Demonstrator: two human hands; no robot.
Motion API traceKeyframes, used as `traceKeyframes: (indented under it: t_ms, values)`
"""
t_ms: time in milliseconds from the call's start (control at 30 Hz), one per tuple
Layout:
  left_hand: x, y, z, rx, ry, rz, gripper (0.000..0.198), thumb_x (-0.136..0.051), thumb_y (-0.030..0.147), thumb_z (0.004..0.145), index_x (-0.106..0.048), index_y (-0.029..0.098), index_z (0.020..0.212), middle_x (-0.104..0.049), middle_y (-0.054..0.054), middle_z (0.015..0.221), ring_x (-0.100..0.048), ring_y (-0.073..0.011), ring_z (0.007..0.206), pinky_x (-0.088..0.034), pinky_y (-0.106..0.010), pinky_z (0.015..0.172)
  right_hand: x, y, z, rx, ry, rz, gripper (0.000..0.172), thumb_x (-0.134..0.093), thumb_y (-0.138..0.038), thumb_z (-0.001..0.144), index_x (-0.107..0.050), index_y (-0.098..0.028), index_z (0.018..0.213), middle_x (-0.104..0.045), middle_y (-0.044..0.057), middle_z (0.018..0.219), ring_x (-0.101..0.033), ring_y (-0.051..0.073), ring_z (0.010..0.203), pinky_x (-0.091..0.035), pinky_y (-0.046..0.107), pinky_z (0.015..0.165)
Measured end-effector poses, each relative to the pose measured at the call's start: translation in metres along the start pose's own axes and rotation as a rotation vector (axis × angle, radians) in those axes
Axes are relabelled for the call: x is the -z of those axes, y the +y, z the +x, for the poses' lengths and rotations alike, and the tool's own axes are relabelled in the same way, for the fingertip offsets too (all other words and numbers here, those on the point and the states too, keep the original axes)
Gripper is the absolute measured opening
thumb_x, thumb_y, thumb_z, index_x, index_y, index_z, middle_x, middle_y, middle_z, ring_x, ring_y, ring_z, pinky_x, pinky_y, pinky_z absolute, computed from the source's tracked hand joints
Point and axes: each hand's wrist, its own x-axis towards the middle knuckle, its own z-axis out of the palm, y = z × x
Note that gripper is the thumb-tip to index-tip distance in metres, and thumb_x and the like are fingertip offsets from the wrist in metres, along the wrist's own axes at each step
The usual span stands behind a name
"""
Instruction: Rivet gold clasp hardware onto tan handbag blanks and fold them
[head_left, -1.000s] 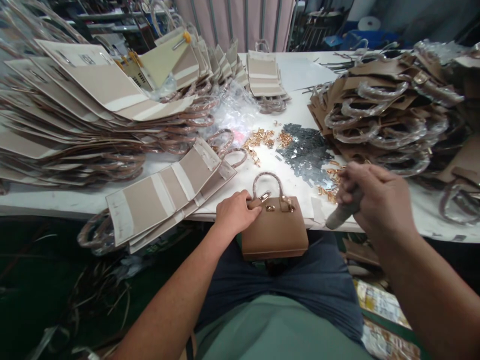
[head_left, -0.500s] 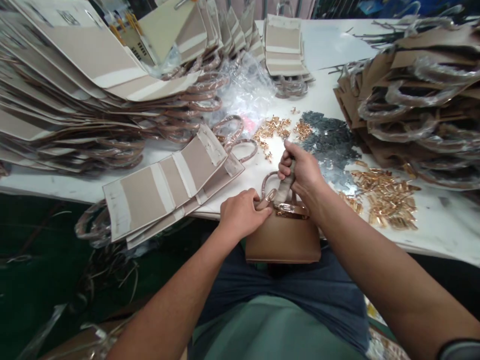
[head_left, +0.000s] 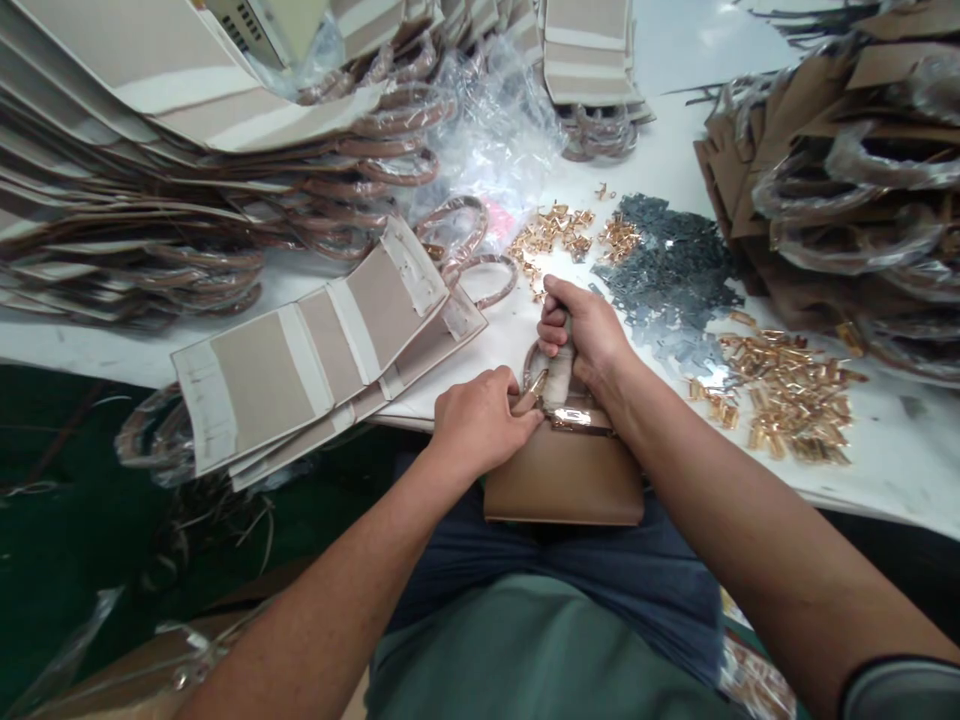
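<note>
while left hand (head_left: 481, 425) pinches brown bag (head_left: 562, 485), right hand (head_left: 589, 335) fisted round tool (head_left: 559, 368), perhaps a hammer

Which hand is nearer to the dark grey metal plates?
Right. The right hand, gripping a grey tool, is just left of the dark grey metal plates; the left hand is farther, on the small brown handbag.

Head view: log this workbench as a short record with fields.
left: left hand grips the top of the small brown handbag, beside its handle
right: right hand fisted round a grey tool, held upright over the gold clasp
bag position: at the table edge, over the person's lap
right side: gold fittings, dark metal plates
left side: stacked beige panels
</note>
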Motion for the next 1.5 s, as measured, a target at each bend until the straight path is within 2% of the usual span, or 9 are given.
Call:
traceKeyframes:
  t_ms: [567,700,800,900,1000,1067,1200,1367,1500]
  values:
    - [0.001,0.001,0.000,-0.018,-0.011,0.016,0.033,-0.078,0.056,0.079,-0.070,0.029,0.097,-0.079,-0.004,0.097,-0.072,-0.0300,0.089,-0.044,-0.034,0.072,-0.002,0.008,0.001,0.005,-0.048,-0.026,0.038,-0.080,-0.044,0.081,-0.052,-0.021,0.070,-0.037,-0.010,0.053,-0.030,0.006,0.039,-0.033,0.020,0.033]
    - [0.001,-0.004,0.002,-0.027,-0.007,-0.028,0.035,-0.077,0.059,0.078,-0.071,0.028,0.094,-0.078,-0.004,0.092,-0.070,-0.0294,0.086,-0.041,-0.033,0.069,-0.002,-0.009,-0.003,0.088,-0.043,-0.056,0.039,-0.080,-0.047,0.082,-0.053,-0.021,0.070,-0.038,-0.009,0.054,-0.033,0.007,0.040,-0.036,0.021,0.036]
    - [0.002,-0.010,0.004,-0.040,0.004,-0.073,0.040,-0.079,0.061,0.074,-0.074,0.028,0.095,-0.077,-0.004,0.089,-0.068,-0.0289,0.084,-0.038,-0.032,0.067,-0.005,-0.046,-0.038,0.353,0.013,-0.162,0.040,-0.075,-0.050,0.089,-0.052,-0.023,0.070,-0.042,-0.009,0.056,-0.037,0.008,0.042,-0.039,0.023,0.040]
    - [0.006,-0.012,-0.003,-0.054,-0.005,-0.191,0.041,-0.079,0.063,0.073,-0.075,0.025,0.089,-0.073,-0.003,0.081,-0.064,-0.0255,0.076,-0.035,-0.031,0.064,-0.008,-0.068,-0.109,0.568,0.076,-0.510,0.042,-0.070,-0.050,0.096,-0.056,-0.022,0.068,-0.049,-0.006,0.055,-0.044,0.010,0.044,-0.040,0.025,0.044]
    - [0.008,-0.005,-0.024,-0.080,-0.012,-0.499,0.038,-0.076,0.059,0.076,-0.069,0.021,0.074,-0.063,0.002,0.066,-0.057,-0.0192,0.067,-0.033,-0.029,0.061,-0.008,-0.040,-0.178,0.612,0.043,-0.925,0.034,-0.072,-0.040,0.095,-0.065,-0.021,0.068,-0.062,-0.001,0.061,-0.059,0.014,0.056,-0.045,0.027,0.053]
    - [0.007,0.003,-0.044,-0.073,0.027,-0.736,0.032,-0.077,0.049,0.076,-0.065,0.020,0.072,-0.059,0.004,0.064,-0.054,-0.0165,0.066,-0.036,-0.027,0.061,-0.005,-0.006,-0.207,0.709,-0.006,-1.041,0.011,-0.074,-0.032,0.094,-0.075,-0.021,0.092,-0.074,0.003,0.083,-0.069,0.019,0.075,-0.055,0.030,0.068]
    - [0.007,0.024,-0.089,0.015,0.102,-1.176,0.029,-0.081,0.041,0.075,-0.063,0.019,0.076,-0.060,0.004,0.067,-0.055,-0.0141,0.066,-0.042,-0.025,0.062,-0.005,0.042,-0.238,0.908,0.164,-1.117,0.034,-0.075,-0.032,0.094,-0.068,-0.024,0.127,-0.073,0.009,0.121,-0.073,0.024,0.105,-0.061,0.035,0.087]
    - [0.027,0.050,-0.141,-0.022,0.117,-1.541,0.040,-0.086,0.046,0.078,-0.064,0.017,0.095,-0.068,0.000,0.082,-0.063,-0.0144,0.072,-0.051,-0.025,0.070,-0.017,0.045,-0.268,0.914,0.191,-1.210,0.065,-0.082,-0.041,0.088,-0.056,-0.029,0.147,-0.061,0.013,0.144,-0.069,0.031,0.120,-0.063,0.040,0.089]
    - [0.048,0.062,-0.174,-0.252,0.036,-1.595,0.043,-0.082,0.045,0.086,-0.066,0.016,0.113,-0.072,-0.008,0.103,-0.068,-0.0186,0.090,-0.056,-0.029,0.083,-0.019,0.032,-0.282,1.020,0.159,-1.032,0.048,-0.075,-0.036,0.093,-0.062,-0.028,0.139,-0.067,0.011,0.128,-0.071,0.026,0.102,-0.062,0.037,0.084]
